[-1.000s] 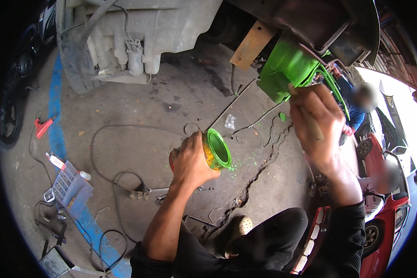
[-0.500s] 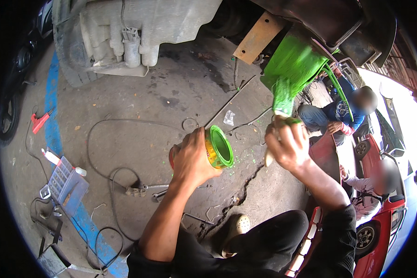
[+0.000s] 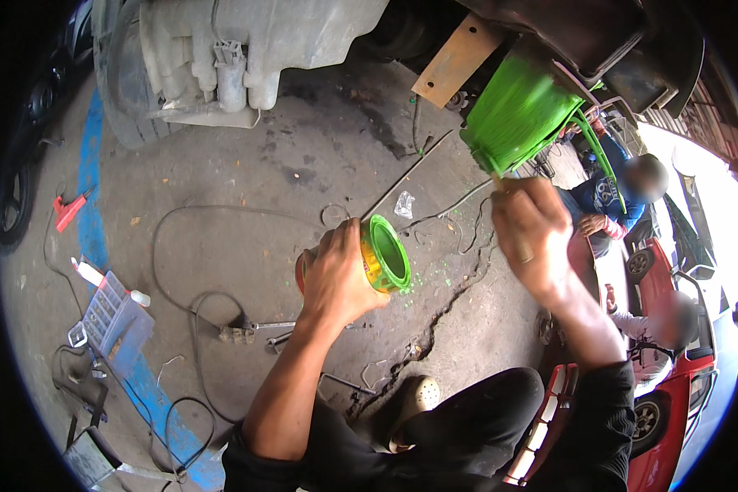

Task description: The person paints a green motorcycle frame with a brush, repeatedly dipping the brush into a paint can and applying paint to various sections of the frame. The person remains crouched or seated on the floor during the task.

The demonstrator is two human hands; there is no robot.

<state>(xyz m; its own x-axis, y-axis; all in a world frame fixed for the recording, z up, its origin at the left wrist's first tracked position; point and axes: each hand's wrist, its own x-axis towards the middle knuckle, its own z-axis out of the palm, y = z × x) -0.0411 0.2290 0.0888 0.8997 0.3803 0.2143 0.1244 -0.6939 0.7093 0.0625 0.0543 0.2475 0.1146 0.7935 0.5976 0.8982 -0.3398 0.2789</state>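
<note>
My left hand (image 3: 336, 271) is wrapped round a small yellow can of green paint (image 3: 374, 266), tilted so that its green-coated mouth faces right. In my right hand (image 3: 533, 234) is a paintbrush (image 3: 497, 177), mostly covered by the fingers, with its head up against the lower corner of a metal panel (image 3: 521, 111). Wet-looking green paint covers that panel, with streaks running along it. The bristles blend into the green and are hard to make out.
A bare metal plate with holes (image 3: 459, 61) hangs beside the panel. Two people crouch at the right, one in a blue shirt (image 3: 603, 197), near a red vehicle (image 3: 672, 435). On the floor lie cables (image 3: 197, 328), wrenches (image 3: 279, 336), a parts organizer (image 3: 119, 320) and a red glue gun (image 3: 70, 211).
My right hand has shifted slightly right and turned, with the brush now at the panel's lower corner. The left hand and can have barely moved.
</note>
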